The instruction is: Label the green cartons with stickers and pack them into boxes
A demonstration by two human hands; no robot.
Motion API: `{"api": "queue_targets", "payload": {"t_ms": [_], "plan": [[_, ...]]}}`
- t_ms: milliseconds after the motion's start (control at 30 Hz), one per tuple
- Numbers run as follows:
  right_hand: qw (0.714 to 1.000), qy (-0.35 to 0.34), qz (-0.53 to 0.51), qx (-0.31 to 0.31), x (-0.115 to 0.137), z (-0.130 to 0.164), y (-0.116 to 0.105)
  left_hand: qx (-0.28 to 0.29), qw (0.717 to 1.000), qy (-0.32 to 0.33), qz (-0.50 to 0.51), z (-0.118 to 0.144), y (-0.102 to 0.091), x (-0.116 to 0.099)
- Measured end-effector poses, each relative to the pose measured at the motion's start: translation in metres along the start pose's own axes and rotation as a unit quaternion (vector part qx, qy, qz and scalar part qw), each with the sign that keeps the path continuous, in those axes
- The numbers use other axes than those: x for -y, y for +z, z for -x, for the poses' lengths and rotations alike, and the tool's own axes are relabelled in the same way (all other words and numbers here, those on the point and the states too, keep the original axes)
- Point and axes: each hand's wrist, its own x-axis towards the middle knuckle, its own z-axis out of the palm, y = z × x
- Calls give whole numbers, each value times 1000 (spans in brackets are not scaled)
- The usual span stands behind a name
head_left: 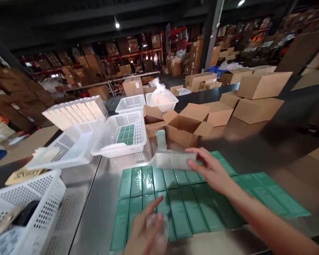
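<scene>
Carton [172, 160] in right hand [211, 171], above green boxes [180, 198].

We see rows of green flat boxes [180, 202] with a glossy sheen beneath both hands, on a grey metallic bench [101, 198]. The right hand [212, 170] grips a pale grey-green box [172, 160]. Beyond it we note a brown cardboard carton [187, 129], and to its left a white perforated basket [119, 136] holding green-and-white squares in a grid.
</scene>
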Motion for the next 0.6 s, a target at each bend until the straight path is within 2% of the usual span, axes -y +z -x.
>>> {"api": "queue_targets", "payload": {"t_ms": [67, 133, 233, 300, 367, 533, 600], "plan": [[983, 81, -161, -20, 6, 43, 18, 5, 995, -6, 101, -15, 17, -6], [947, 156, -278, -33, 6, 81, 42, -18, 979, 1, 204, -27, 31, -12], [890, 221, -393, -64, -1, 118, 74, -49, 965, -18, 257, -33, 48, -11], [874, 232, -420, -81, -5, 127, 85, -37, 971, -37, 234, -29, 55, -5], [870, 241, -420, -90, -7, 129, 89, -38, 977, -41, 207, -21, 59, 4], [857, 257, -434, -103, -1, 128, 88, -127, 965, -23, 228, 1, 63, 24], [851, 257, -444, -110, 3, 128, 89, -134, 970, -13, 202, 8, 67, 31]]}}
